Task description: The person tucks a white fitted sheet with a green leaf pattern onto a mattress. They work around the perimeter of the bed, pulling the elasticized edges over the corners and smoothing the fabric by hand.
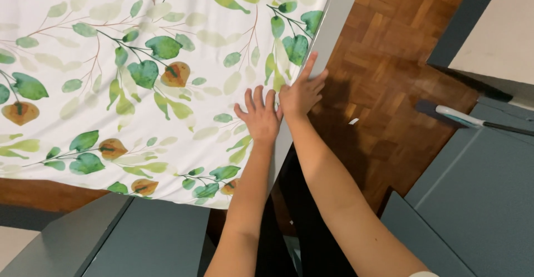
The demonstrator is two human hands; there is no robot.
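Pressing flat with left hand (pixel 260 118), fingers spread, on leaf-print sheet (pixel 139 77) near bed's right edge; right hand (pixel 301 92) lying touching beside it, fingers extended along grey edge (pixel 328 32).

My left hand (pixel 260 118) lies flat on the white leaf-printed cotton sheet (pixel 139 77), near its right edge. My right hand (pixel 302 92) sits just beside it, to the right and a little farther from me, touching the sheet's edge where it drops over the side of the bed. The brown wooden parquet floor (pixel 395 88) lies to the right of the bed. A grey cabinet (pixel 478 193) stands at my right, another grey cabinet top (pixel 128 238) at my lower left, before the sheet. A long-handled tool (pixel 473 120) lies on the floor beside the right cabinet.
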